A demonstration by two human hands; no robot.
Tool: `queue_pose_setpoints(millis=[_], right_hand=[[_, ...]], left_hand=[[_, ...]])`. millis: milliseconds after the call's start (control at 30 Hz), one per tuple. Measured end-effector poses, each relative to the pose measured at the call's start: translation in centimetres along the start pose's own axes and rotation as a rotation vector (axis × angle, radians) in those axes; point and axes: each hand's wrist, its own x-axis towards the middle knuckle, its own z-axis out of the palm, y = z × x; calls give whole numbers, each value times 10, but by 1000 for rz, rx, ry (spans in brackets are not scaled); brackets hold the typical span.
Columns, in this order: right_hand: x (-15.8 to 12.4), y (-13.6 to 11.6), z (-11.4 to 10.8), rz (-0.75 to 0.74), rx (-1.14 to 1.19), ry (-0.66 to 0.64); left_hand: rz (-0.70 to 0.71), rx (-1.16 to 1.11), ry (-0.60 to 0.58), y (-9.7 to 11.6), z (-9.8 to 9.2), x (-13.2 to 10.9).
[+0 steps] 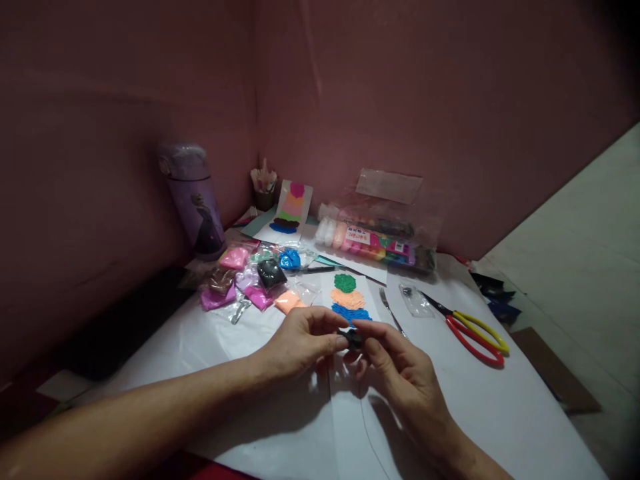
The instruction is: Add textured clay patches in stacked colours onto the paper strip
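Left hand (300, 343) and right hand (400, 370) pinched a black clay lump (353, 338) in closed grips (just above the white paper (350, 420)); light, even pressure would probably shape it cleanly.

Single head-worn view, aimed forward and down.
The white sheet (500, 413) is viewed closely from above its near edge; the wall corner (254, 100) is seen beyond it.

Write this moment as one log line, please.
left hand: pinches black clay lump | right hand: pinches same lump | nearby: clay picture, fork, scissors
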Motion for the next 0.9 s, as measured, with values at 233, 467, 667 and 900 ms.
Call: queue_pose_setpoints(millis=[233, 467, 667, 900], right_hand=[[0, 0, 2, -10, -47, 6], [0, 0, 0, -9, 13, -32], [2, 1, 0, 21, 70, -41], [4, 4, -1, 77, 144, 78]], left_hand=[[6, 69, -38, -1, -2, -2], [0, 45, -62, 1, 0, -3], [-20, 133, -68, 4, 0, -4], [-23, 98, -40, 4, 3, -2]])
